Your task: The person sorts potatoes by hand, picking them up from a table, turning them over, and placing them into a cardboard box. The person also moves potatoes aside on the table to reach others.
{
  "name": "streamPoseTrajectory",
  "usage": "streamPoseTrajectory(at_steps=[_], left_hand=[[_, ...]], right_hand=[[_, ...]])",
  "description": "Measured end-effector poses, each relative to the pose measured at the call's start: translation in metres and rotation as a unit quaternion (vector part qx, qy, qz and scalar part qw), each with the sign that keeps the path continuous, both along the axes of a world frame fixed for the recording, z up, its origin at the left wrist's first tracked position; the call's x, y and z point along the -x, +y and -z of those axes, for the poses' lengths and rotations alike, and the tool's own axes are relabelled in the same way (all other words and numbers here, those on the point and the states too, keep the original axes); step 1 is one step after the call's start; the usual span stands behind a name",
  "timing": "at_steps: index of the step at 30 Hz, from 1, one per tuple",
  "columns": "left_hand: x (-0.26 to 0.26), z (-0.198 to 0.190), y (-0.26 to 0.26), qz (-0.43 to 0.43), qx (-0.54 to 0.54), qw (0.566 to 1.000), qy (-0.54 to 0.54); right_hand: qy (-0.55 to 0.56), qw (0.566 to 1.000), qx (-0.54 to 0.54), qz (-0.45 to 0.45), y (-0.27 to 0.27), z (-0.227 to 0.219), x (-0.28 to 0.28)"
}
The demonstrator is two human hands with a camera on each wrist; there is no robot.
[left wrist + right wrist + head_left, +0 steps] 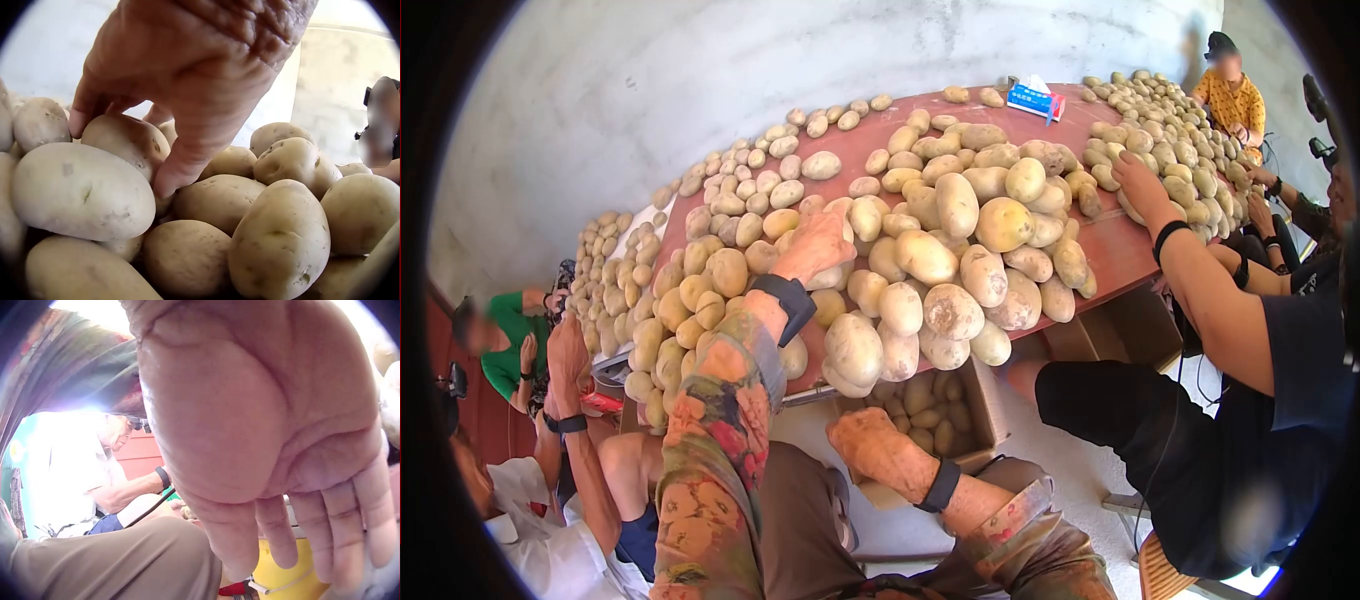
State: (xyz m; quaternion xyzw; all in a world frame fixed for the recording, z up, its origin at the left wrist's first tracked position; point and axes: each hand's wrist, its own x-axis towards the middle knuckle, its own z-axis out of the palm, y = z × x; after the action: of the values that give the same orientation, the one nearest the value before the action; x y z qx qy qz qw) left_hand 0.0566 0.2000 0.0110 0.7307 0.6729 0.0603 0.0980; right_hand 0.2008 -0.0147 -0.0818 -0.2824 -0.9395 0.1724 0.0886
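Across the middle of the reddish-brown, flat-topped bench (pixel 1115 245), a large heap of pale yellow-tan oval potatoes (pixel 925 257) reaches right up to the near edge. At the left side of this heap, the left hand (pixel 815 247) is bent downward, its fingers and thumb grasping a tan, rounded potato with a small dark mark (pixel 122 140), which sits among the others, touching a longer, pale, smooth oval potato (pixel 84 190). Below the bench's near edge, the right hand (pixel 878 452) is by the near left corner of an open brown cardboard box (pixel 991 400) with potatoes inside; its fingers are released and nearly straight, the bare palm showing in the right wrist view. That view also has a yellow bucket with a white handle grip (pixel 290 569) behind the fingers. Toward the bench's far left corner lie smaller tan potatoes (pixel 750 190), and a blue-and-red tissue pack (pixel 1035 98) rests near the far edge, right of the middle. Beyond the heap's right side, a person in a dark short-sleeved top (pixel 1310 345) stretches an arm over the bench to more potatoes (pixel 1185 150) spread toward its right end
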Motion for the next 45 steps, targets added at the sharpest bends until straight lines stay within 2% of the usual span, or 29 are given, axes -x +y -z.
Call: streamPoseTrajectory(at_steps=[2, 4, 5, 8, 11, 15, 23, 26, 28, 32, 36, 38, 40, 41, 45], left_hand=[[0.000, -0.002, -0.005, -0.016, -0.034, 0.998, -0.040], [0.020, 0.028, 0.013, 0.013, -0.121, 0.992, -0.046], [0.021, 0.027, 0.013, 0.011, -0.132, 0.990, -0.042], [0.006, -0.014, -0.013, -0.025, -0.101, 0.994, -0.016], [0.004, -0.017, -0.027, -0.064, -0.122, 0.988, -0.064], [0.010, -0.010, -0.018, -0.042, -0.143, 0.987, -0.066], [-0.008, -0.020, -0.020, 0.005, -0.169, 0.981, -0.097], [-0.021, -0.025, -0.035, 0.056, -0.195, 0.974, -0.102], [-0.030, -0.027, -0.038, 0.060, -0.167, 0.977, -0.116], [-0.038, -0.020, -0.037, 0.076, -0.136, 0.981, -0.111], [-0.040, -0.013, -0.032, 0.083, -0.156, 0.980, -0.095], [-0.040, -0.008, -0.023, 0.081, -0.170, 0.979, -0.077], [-0.042, -0.002, -0.014, 0.080, -0.171, 0.982, -0.012], [-0.044, -0.002, -0.011, 0.079, -0.171, 0.982, 0.019], [-0.030, -0.017, -0.005, 0.147, -0.094, 0.984, -0.035]], right_hand=[[-0.035, 0.999, 0.000, -0.007, 0.002, 0.005, 0.001], [-0.069, 0.998, 0.007, -0.003, 0.002, 0.008, 0.005], [-0.085, 0.996, 0.014, 0.006, 0.001, 0.009, 0.008], [-0.105, 0.994, 0.032, 0.004, 0.002, 0.012, 0.010], [-0.112, 0.993, 0.046, -0.003, 0.002, 0.009, 0.013], [-0.102, 0.994, 0.014, -0.027, 0.004, 0.011, 0.009], [-0.085, 0.995, 0.031, -0.035, 0.007, 0.015, 0.008], [-0.081, 0.995, 0.046, -0.036, 0.008, 0.020, 0.010], [-0.073, 0.995, 0.065, -0.030, 0.008, 0.015, 0.008], [-0.108, 0.994, 0.021, 0.022, 0.002, 0.038, 0.023], [-0.125, 0.991, 0.032, 0.031, 0.002, 0.037, 0.027], [-0.111, 0.993, 0.037, 0.008, 0.004, 0.039, 0.025], [-0.087, 0.995, 0.039, -0.035, 0.009, 0.044, 0.018], [-0.083, 0.995, 0.035, -0.049, 0.010, 0.036, 0.015], [-0.090, 0.996, 0.008, -0.025, 0.007, 0.006, 0.005]])
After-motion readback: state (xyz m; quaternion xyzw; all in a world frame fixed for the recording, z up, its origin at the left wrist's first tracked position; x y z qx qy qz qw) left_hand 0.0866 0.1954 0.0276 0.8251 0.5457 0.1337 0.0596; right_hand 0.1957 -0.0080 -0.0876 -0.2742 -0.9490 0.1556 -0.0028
